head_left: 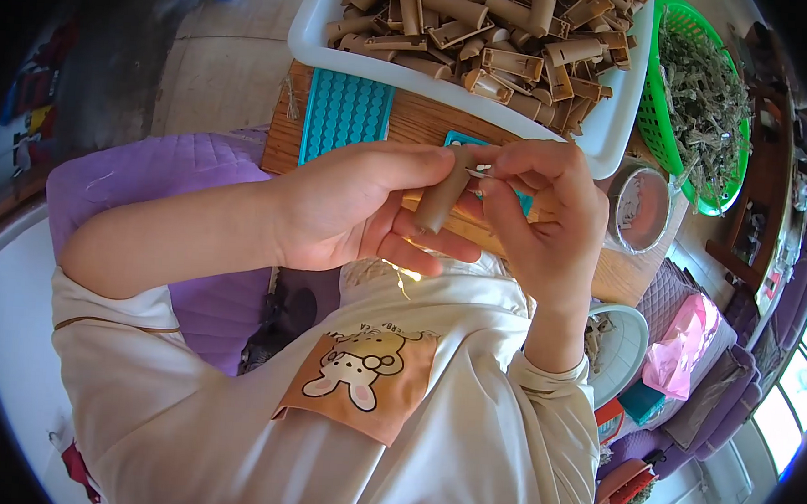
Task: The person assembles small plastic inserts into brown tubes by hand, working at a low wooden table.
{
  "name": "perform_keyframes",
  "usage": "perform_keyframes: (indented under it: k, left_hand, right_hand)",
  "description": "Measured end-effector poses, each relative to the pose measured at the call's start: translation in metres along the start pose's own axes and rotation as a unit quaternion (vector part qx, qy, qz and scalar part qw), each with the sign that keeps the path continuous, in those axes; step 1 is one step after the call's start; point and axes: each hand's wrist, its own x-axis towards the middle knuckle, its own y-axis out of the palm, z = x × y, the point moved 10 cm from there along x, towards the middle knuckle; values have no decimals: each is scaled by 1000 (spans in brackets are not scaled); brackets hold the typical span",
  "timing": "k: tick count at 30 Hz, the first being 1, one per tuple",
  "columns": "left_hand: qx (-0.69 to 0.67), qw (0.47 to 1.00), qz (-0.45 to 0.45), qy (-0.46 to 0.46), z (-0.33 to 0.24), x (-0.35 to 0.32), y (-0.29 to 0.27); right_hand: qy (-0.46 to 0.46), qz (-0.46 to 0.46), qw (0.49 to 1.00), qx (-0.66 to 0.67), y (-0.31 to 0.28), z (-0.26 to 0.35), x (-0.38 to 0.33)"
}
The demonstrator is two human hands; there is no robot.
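My left hand [356, 199] holds a brown plastic tube [440, 197] between the thumb and fingers, tilted, above my lap. My right hand [556, 214] pinches a small thin whitish piece [478, 173] against the tube's upper right side. What that piece is I cannot make out. Just beyond my hands, a white tub [307, 35] is heaped with many similar brown plastic pieces [514, 62], some showing open hollow sides. Partly behind my fingers lies a small teal item [464, 139].
A teal mat with round bumps [347, 112] lies on the wooden table [282, 132]. At right stand a round container [641, 210], a green basket [652, 119] of grey-green clumps and a pale bowl [631, 351]. A pink bag [683, 344] and purple seat [198, 173] flank me.
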Motion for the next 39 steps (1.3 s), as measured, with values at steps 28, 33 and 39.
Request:
perform_keyframes:
  k: [28, 33, 39]
  left_hand:
    - [211, 943, 17, 256, -62, -14, 10]
    - [297, 890, 90, 334, -64, -21, 32]
    - [145, 968, 109, 172, -41, -12, 29]
  right_hand:
    - [147, -11, 967, 208, 2, -42, -5]
    - [155, 143, 948, 238, 32, -31, -6]
    - [174, 127, 910, 355, 46, -31, -19]
